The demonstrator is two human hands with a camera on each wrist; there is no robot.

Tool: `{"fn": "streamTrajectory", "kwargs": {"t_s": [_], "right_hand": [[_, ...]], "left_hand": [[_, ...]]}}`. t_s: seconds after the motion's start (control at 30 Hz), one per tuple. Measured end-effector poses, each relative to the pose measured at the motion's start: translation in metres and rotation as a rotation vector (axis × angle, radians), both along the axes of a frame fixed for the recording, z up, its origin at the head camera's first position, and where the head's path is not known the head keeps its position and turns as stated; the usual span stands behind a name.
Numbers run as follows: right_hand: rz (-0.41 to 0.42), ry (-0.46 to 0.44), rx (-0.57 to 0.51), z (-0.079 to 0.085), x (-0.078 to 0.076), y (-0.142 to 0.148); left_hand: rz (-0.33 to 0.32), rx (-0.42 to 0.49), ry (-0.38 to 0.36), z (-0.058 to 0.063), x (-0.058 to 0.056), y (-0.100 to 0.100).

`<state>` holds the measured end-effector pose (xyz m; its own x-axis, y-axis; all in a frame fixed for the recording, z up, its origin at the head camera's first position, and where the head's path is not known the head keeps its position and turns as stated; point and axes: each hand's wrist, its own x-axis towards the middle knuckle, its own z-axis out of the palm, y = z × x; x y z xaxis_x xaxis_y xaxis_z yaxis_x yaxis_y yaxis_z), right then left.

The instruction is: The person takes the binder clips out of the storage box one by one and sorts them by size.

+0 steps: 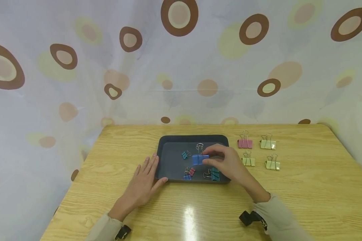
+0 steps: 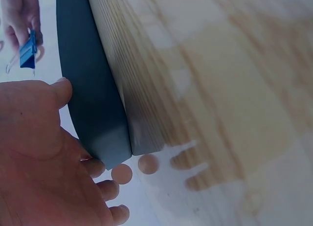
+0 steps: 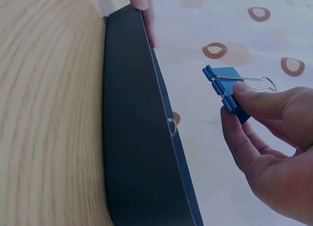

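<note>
My right hand [image 1: 227,162] pinches a large blue binder clip [image 1: 197,159] between thumb and fingers, held above the dark tray [image 1: 172,140]. In the right wrist view the blue clip [image 3: 227,86] shows its wire handles pointing toward the hand. At the tray's left side lies my left hand [image 1: 143,184], fingers straight, its fingertips and thumb touching the rim. Inside the tray are a small teal clip [image 1: 185,155], a small pink clip [image 1: 191,171], a small blue clip [image 1: 187,177] and a larger teal clip [image 1: 215,174].
Right of the tray, a pink binder clip [image 1: 245,144] and several pale yellow-green clips, one a yellow-green clip [image 1: 267,144], stand on the wooden table [image 1: 304,187]. Behind the table hangs a patterned curtain [image 1: 199,107].
</note>
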<state>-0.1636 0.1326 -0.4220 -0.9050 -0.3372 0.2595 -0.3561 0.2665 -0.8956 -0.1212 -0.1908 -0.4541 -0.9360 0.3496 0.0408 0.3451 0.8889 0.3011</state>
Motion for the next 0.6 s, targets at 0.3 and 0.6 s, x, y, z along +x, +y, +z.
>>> {"fn": "streamTrajectory", "kwargs": {"t_s": [0.3, 0.6], "right_hand": [[-0.057, 0.039, 0.094, 0.005, -0.007, 0.026], [-0.153, 0.093, 0.03, 0.005, -0.005, 0.053]], "left_hand": [[0.006, -0.001, 0.016, -0.002, -0.001, -0.003], [-0.009, -0.008, -0.002, -0.004, -0.001, -0.003]]}}
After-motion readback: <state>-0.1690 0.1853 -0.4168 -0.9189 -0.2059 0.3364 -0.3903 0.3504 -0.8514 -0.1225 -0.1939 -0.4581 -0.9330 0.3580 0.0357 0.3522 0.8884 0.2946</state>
